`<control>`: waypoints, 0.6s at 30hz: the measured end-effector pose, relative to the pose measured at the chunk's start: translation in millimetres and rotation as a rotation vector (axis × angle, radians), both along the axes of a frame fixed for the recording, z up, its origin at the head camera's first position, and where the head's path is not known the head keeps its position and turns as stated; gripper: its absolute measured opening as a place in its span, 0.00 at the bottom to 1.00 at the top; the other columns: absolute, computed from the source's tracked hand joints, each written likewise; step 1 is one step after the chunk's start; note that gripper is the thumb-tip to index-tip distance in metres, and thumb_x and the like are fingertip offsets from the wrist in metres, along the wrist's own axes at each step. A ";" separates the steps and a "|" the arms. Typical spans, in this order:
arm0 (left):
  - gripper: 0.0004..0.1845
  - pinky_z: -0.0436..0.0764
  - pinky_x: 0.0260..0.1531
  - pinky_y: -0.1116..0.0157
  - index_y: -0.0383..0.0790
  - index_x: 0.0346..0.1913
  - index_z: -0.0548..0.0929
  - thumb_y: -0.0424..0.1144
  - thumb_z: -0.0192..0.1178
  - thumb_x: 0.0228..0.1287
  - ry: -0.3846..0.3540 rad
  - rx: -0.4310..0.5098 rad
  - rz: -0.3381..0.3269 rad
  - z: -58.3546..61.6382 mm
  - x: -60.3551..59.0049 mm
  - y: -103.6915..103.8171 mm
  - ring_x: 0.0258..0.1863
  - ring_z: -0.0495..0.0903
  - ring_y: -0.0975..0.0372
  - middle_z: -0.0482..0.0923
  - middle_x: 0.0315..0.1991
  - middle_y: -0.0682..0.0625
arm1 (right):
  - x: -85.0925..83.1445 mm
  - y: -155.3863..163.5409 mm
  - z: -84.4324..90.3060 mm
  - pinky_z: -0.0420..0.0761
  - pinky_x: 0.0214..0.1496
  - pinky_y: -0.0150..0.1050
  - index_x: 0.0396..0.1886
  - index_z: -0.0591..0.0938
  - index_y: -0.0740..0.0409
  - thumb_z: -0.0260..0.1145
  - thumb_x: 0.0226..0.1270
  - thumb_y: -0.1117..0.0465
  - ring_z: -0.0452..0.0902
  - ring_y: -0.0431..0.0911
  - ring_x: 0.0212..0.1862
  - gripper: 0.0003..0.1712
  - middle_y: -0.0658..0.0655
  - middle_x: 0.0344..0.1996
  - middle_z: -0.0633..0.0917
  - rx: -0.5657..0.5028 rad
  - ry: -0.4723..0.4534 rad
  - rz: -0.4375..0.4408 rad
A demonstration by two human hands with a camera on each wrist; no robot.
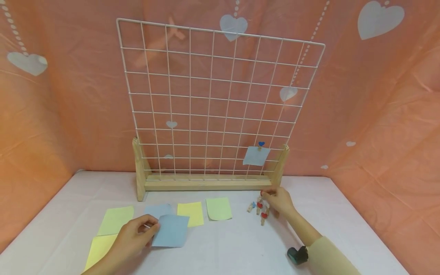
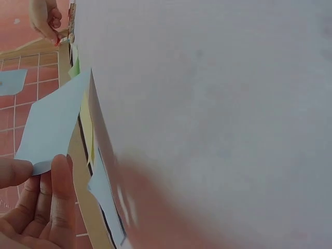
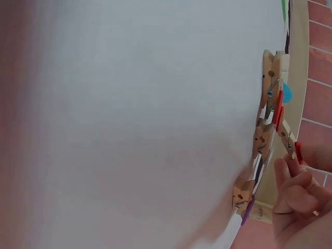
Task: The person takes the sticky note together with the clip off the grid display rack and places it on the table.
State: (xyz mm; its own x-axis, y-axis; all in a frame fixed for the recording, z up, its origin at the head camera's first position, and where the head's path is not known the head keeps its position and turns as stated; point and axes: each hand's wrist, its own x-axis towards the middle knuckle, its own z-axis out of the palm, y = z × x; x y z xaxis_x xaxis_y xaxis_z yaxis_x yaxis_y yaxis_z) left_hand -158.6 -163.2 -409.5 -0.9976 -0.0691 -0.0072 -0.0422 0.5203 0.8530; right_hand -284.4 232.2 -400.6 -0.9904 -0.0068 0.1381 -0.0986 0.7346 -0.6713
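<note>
Head view, left hand (image 1: pixel 135 235) pinching blue note (image 1: pixel 170 230), right hand (image 1: pixel 279 200) pinching small clothespin (image 1: pixel 263 194)

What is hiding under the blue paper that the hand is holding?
Under the blue paper pinched by the left hand you can see the white table and part of another blue note behind it. Whatever lies right beneath its middle is covered.

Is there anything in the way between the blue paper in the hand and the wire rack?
Nothing visible blocks it. The left hand pinches the blue paper; only flat notes lie on the table before the rack.
</note>
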 end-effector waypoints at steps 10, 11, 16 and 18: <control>0.10 0.71 0.16 0.70 0.37 0.39 0.81 0.42 0.58 0.67 -0.014 0.018 -0.121 -4.5 6.5 -13.6 0.15 0.71 0.67 0.74 0.17 0.51 | 0.5 1.6 -0.7 0.74 0.37 0.37 0.39 0.86 0.68 0.64 0.63 0.63 0.77 0.51 0.40 0.12 0.65 0.39 0.86 0.020 -0.018 0.003; 0.11 0.71 0.16 0.70 0.37 0.39 0.81 0.43 0.58 0.67 -0.017 0.017 -0.127 -5.1 6.9 -15.1 0.15 0.71 0.67 0.73 0.16 0.52 | 0.2 1.9 -1.1 0.73 0.36 0.36 0.39 0.86 0.68 0.64 0.62 0.63 0.76 0.51 0.39 0.12 0.65 0.39 0.86 0.020 -0.023 0.002; 0.12 0.73 0.18 0.70 0.37 0.38 0.81 0.45 0.57 0.68 -0.055 0.014 -0.131 -6.4 7.4 -21.4 0.14 0.70 0.66 0.71 0.14 0.51 | 0.1 3.6 -1.7 0.69 0.31 0.34 0.39 0.86 0.69 0.64 0.63 0.63 0.73 0.49 0.36 0.13 0.63 0.35 0.86 0.009 -0.047 0.001; 0.13 0.73 0.18 0.69 0.37 0.38 0.81 0.45 0.57 0.68 -0.079 0.009 -0.121 -6.1 7.4 -22.9 0.14 0.71 0.65 0.71 0.14 0.51 | 0.2 4.4 -1.6 0.68 0.28 0.34 0.38 0.86 0.69 0.64 0.63 0.63 0.72 0.49 0.35 0.13 0.62 0.32 0.85 0.005 -0.050 -0.001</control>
